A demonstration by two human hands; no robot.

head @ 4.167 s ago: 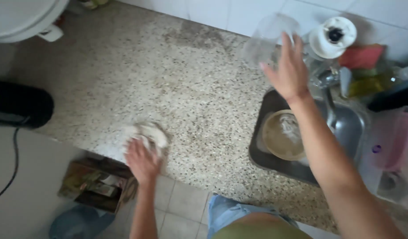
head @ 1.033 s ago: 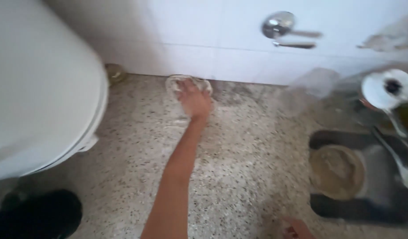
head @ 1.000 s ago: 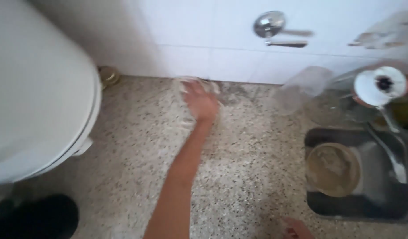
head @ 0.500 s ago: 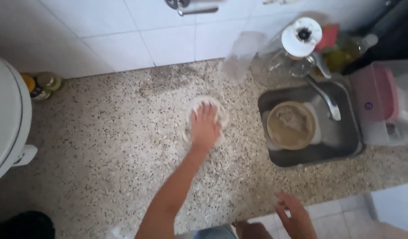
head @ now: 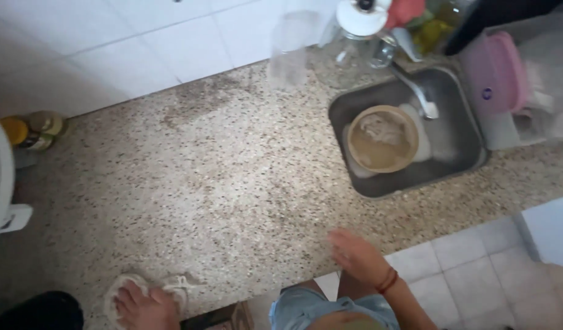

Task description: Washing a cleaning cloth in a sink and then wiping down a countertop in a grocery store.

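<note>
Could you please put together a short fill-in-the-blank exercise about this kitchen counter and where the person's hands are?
1. The left hand presses a pale ____ flat on the speckled counter near its front edge.
2. The round bowl sits inside the metal ____.
3. The right hand, with a red band at the wrist, holds ____.
4. The clear glass stands upright by the tiled ____.

Missing words: cloth; sink; nothing; wall
</note>
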